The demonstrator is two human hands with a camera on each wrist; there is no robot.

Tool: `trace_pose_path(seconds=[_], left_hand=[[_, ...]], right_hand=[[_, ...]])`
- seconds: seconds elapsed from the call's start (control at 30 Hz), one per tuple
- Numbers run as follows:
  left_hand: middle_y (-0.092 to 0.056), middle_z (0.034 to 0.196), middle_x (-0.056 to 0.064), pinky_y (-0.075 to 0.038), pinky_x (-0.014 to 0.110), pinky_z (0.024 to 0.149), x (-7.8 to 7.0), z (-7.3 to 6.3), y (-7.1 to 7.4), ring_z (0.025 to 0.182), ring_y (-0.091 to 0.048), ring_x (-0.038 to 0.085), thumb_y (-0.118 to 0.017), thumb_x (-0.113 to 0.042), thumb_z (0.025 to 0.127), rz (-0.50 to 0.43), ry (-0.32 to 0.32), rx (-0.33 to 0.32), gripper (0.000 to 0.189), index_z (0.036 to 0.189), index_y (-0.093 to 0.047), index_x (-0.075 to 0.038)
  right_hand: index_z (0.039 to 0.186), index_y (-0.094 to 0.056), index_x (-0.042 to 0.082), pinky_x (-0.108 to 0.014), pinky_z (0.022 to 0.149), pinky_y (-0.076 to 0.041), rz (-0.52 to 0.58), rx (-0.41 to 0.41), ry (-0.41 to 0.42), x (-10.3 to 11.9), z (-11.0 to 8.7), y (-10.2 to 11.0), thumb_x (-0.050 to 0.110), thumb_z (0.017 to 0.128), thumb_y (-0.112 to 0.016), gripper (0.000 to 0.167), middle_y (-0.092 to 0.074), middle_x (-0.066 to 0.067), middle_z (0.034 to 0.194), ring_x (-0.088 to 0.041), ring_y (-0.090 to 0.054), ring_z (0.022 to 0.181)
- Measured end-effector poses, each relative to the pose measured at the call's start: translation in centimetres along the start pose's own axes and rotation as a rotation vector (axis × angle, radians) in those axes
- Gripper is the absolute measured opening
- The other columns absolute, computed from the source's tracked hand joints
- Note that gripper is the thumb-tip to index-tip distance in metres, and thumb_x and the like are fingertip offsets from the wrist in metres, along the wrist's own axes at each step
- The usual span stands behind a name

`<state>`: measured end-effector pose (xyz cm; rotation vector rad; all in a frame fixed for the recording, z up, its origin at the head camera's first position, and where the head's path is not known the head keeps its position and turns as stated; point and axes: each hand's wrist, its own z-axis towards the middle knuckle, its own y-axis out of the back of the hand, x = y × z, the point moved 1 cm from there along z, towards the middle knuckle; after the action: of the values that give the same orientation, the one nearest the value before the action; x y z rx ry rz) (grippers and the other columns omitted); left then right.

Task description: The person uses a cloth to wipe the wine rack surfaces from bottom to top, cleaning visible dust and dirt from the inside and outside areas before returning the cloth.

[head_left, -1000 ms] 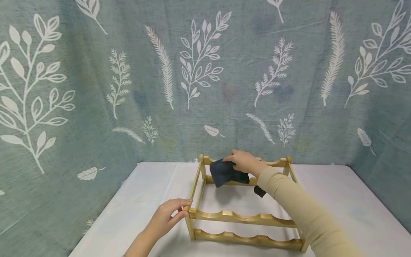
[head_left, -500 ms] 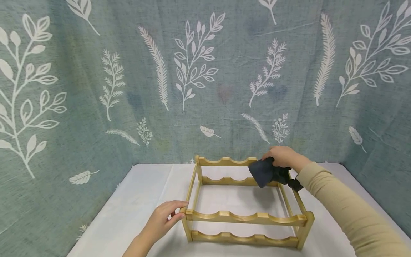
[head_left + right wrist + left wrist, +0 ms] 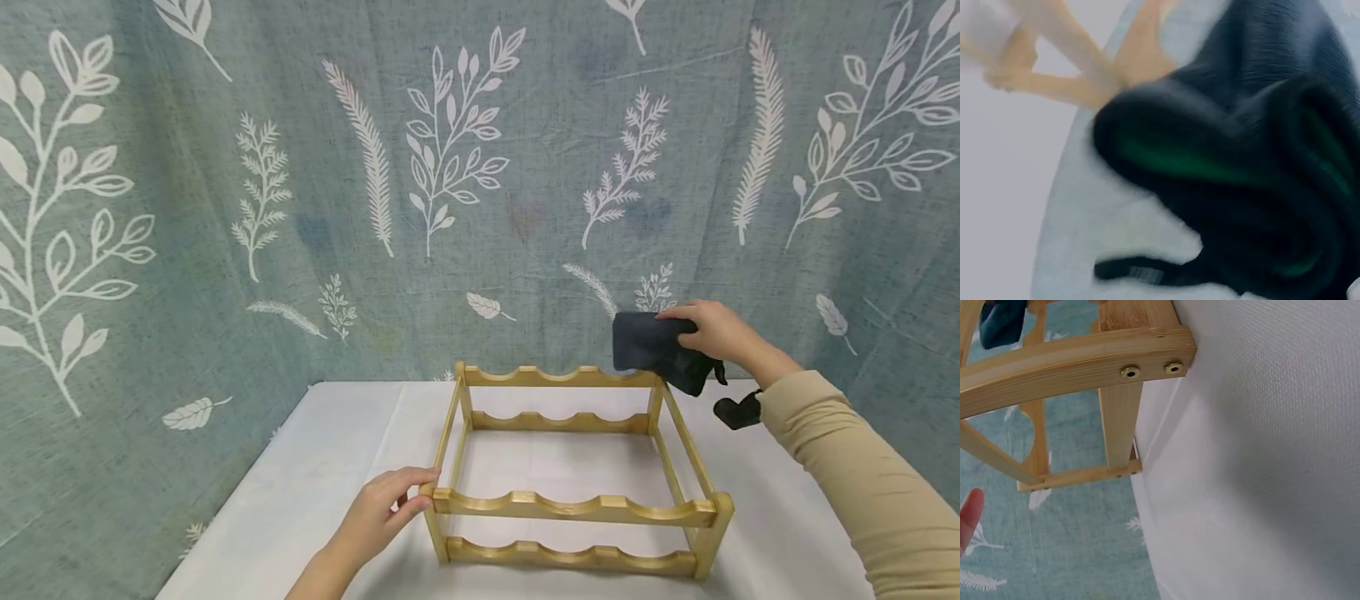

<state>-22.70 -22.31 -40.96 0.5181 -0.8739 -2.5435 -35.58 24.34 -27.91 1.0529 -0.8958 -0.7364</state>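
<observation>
A wooden rack (image 3: 573,507) with scalloped rails stands on the white table. My left hand (image 3: 382,504) pinches its near left corner, thumb below and fingers on top; one fingertip (image 3: 969,515) shows at the edge of the left wrist view. Above the rack's far right corner, my right hand (image 3: 716,335) grips a folded dark navy cloth (image 3: 645,342), held up off the wood. Close up in the right wrist view, this cloth (image 3: 1272,56) has green inside its folds and a dark strap (image 3: 1147,270) dangling with a small pale label.
A small black object (image 3: 738,411) hangs by the right wrist. The white tabletop (image 3: 352,433) extends around the rack. Behind and at both sides hangs a grey-green curtain (image 3: 555,292) with white leaf prints.
My right hand has carried the cloth rightward along the far rail, then lifted it above the far right corner. The left hand keeps its place on the rack.
</observation>
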Motion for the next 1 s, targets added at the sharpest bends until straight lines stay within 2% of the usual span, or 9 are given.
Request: trace_pose_path(seconds=[0.13, 0.3, 0.4, 0.5, 0.73, 0.87, 1.0], left_hand=[[-0.069, 0.1, 0.008, -0.036, 0.007, 0.054, -0.1, 0.0, 0.2, 0.059, -0.041, -0.004, -0.065, -0.017, 0.083, 0.007, 0.006, -0.011, 0.026, 0.107, -0.063, -0.01], [-0.068, 0.101, 0.006, -0.036, 0.008, 0.054, -0.1, -0.1, 0.3, 0.059, -0.041, -0.004, -0.066, -0.015, 0.082, 0.003, 0.02, -0.009, 0.027, 0.108, -0.063, -0.009], [-0.068, 0.101, 0.007, -0.037, 0.007, 0.053, -0.1, -0.1, 0.2, 0.06, -0.042, -0.004, -0.067, -0.011, 0.082, -0.012, 0.033, -0.005, 0.028, 0.109, -0.063, -0.009], [-0.068, 0.101, 0.007, -0.036, 0.005, 0.053, 0.0, -0.2, 0.1, 0.059, -0.042, -0.004, -0.067, -0.01, 0.081, -0.028, 0.033, -0.007, 0.029, 0.11, -0.063, -0.009], [-0.067, 0.098, 0.009, -0.037, 0.007, 0.051, 0.3, -0.2, 0.1, 0.058, -0.041, -0.003, -0.064, -0.016, 0.084, -0.046, -0.013, -0.03, 0.028, 0.11, -0.063, -0.005], [-0.068, 0.1, 0.008, -0.037, 0.005, 0.053, 0.5, -0.1, 0.0, 0.059, -0.043, -0.002, -0.062, -0.018, 0.085, -0.039, -0.024, -0.023, 0.028, 0.11, -0.063, -0.005], [-0.067, 0.105, 0.007, -0.037, 0.006, 0.054, 1.1, -0.1, 0.1, 0.06, -0.043, -0.003, -0.062, -0.016, 0.085, -0.03, 0.021, 0.002, 0.029, 0.112, -0.063, -0.007]], right_hand=[[0.13, -0.048, 0.0, -0.04, 0.065, -0.04, 0.063, -0.015, -0.086, -1.4, -0.8, -0.7, 0.003, 0.088, -0.053, 0.043, -0.046, -0.032, 0.122, -0.042, -0.049, 0.099], [0.132, -0.044, -0.002, -0.044, 0.067, -0.044, 0.074, 0.005, -0.085, -2.3, -1.0, -3.2, 0.005, 0.088, -0.054, 0.046, -0.048, -0.034, 0.119, -0.044, -0.051, 0.099], [0.135, -0.04, -0.003, -0.052, 0.076, -0.043, 0.079, 0.034, -0.088, -2.5, -0.9, -4.1, 0.007, 0.089, -0.053, 0.049, -0.044, -0.035, 0.125, -0.049, -0.046, 0.107], [0.136, -0.037, -0.004, -0.054, 0.079, -0.043, 0.083, 0.078, -0.095, -2.6, -0.8, -4.5, 0.007, 0.089, -0.052, 0.05, -0.041, -0.037, 0.128, -0.051, -0.043, 0.111], [0.136, -0.038, -0.004, -0.047, 0.074, -0.043, 0.066, 0.153, -0.109, -2.2, -0.7, -4.4, 0.006, 0.089, -0.052, 0.05, -0.04, -0.037, 0.129, -0.051, -0.041, 0.113], [0.135, -0.039, -0.005, -0.041, 0.069, -0.041, 0.067, 0.174, -0.096, -2.3, -1.1, -4.1, 0.005, 0.089, -0.053, 0.049, -0.04, -0.037, 0.129, -0.048, -0.046, 0.109], [0.132, -0.042, -0.007, -0.035, 0.063, -0.036, 0.07, 0.19, -0.064, -2.6, -1.6, -3.7, 0.003, 0.087, -0.052, 0.047, -0.044, -0.036, 0.127, -0.034, -0.054, 0.089]])
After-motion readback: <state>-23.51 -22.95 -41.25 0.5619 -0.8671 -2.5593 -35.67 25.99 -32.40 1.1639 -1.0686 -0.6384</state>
